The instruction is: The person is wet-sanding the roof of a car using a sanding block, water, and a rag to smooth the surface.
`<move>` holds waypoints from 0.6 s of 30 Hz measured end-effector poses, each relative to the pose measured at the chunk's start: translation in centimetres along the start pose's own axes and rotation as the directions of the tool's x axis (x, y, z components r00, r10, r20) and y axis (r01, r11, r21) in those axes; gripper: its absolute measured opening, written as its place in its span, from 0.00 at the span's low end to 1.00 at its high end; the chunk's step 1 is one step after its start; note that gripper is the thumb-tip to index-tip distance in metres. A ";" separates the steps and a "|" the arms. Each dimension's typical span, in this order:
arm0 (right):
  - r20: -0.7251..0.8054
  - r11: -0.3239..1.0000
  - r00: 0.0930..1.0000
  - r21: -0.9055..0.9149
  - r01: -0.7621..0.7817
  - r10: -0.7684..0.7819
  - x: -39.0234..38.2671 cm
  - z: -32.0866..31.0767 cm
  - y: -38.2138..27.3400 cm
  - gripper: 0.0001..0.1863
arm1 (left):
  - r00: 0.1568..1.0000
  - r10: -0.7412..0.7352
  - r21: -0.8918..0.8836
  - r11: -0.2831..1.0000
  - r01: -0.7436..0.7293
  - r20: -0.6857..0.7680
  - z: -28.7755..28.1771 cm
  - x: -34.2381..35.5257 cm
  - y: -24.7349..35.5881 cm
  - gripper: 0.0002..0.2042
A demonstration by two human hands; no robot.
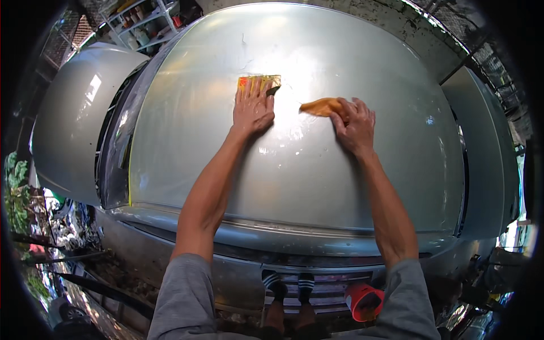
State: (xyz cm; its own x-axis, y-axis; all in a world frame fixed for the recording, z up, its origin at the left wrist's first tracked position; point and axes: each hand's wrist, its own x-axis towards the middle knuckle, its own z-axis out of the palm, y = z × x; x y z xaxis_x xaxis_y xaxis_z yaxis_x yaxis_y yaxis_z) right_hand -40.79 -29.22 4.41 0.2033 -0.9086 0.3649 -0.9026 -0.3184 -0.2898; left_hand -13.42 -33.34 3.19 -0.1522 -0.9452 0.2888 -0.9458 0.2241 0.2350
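My left hand (253,110) lies flat, fingers extended, on a small yellow sheet (243,80) with a red patch, on the wet silver car roof (187,113). A dark piece shows beside its fingertips. To the right, my right hand (354,127) is closed on a bunched orange cloth (315,107) that rests on the roof, apart from the sheet.
The hood (68,113) lies left, another panel (479,158) right. A metal shelf (136,17) with containers stands at upper left, plants (17,175) at the left edge. Below, my feet stand on a slatted platform (334,283) beside a red bucket (357,300).
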 end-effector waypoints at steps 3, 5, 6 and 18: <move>-0.252 0.939 0.922 -0.102 -0.329 0.295 -1.4 -0.6 3.4 0.31 | 0.985 0.160 -0.068 0.986 -0.155 0.072 -0.3 -6.3 4.8 0.27; -0.251 0.930 0.923 -0.148 -0.335 0.292 -1.5 -0.4 2.3 0.32 | 0.960 0.256 -0.074 0.966 -0.249 0.111 -1.0 -7.2 5.4 0.27; -0.242 0.920 0.926 -0.197 -0.340 0.290 -1.4 -0.4 2.1 0.34 | 0.964 0.247 -0.086 0.967 -0.239 0.100 -0.5 -5.2 5.1 0.27; -0.215 0.927 0.936 -0.197 -0.320 0.277 0.1 -0.1 -0.6 0.33 | 0.964 0.258 -0.096 0.963 -0.250 0.072 0.0 3.4 3.6 0.26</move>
State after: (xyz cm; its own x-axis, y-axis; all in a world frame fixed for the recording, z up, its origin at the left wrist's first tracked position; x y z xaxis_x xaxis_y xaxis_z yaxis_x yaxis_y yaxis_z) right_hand -40.27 -29.06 4.73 -0.1416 -0.8808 0.4518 -0.9763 0.0487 -0.2110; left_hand -17.31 -35.73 5.01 -0.4109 -0.8701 0.2720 -0.8456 0.4753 0.2431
